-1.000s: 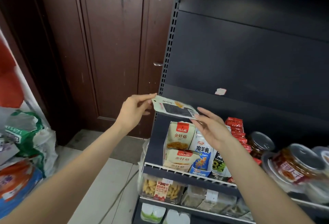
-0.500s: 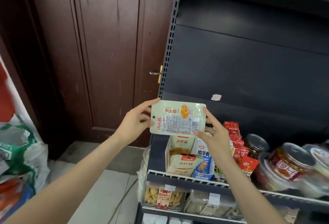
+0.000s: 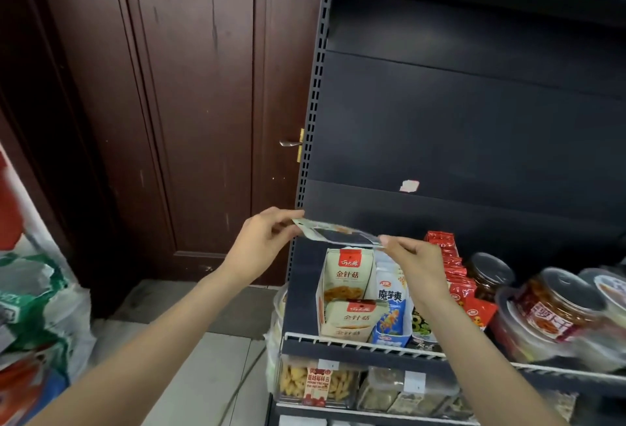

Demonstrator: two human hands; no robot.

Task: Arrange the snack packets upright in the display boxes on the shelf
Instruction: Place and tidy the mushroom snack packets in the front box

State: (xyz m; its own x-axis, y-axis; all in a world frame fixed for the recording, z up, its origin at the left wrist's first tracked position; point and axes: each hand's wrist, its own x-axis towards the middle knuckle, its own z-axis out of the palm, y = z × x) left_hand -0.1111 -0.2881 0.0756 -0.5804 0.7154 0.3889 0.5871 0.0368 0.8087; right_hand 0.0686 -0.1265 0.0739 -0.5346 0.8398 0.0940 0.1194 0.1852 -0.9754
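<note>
A pale green snack packet (image 3: 338, 235) is held nearly flat in the air above the shelf. My left hand (image 3: 261, 245) pinches its left end and my right hand (image 3: 415, 256) pinches its right end. Directly below stands a cream display box (image 3: 345, 293) with a red label, with one packet (image 3: 352, 317) leaning in its front opening. A blue and white display box (image 3: 389, 307) stands right of it, partly hidden by my right wrist.
Red packets (image 3: 454, 276) and lidded jars (image 3: 555, 307) fill the shelf to the right. A white wire rail (image 3: 355, 346) edges the shelf front, with clear bins below. A brown door (image 3: 189, 103) and bags (image 3: 34, 307) on the floor lie to the left.
The packet faced me upright half a second ago; both hands have tipped it back to nearly flat. The camera view has also shifted slightly.
</note>
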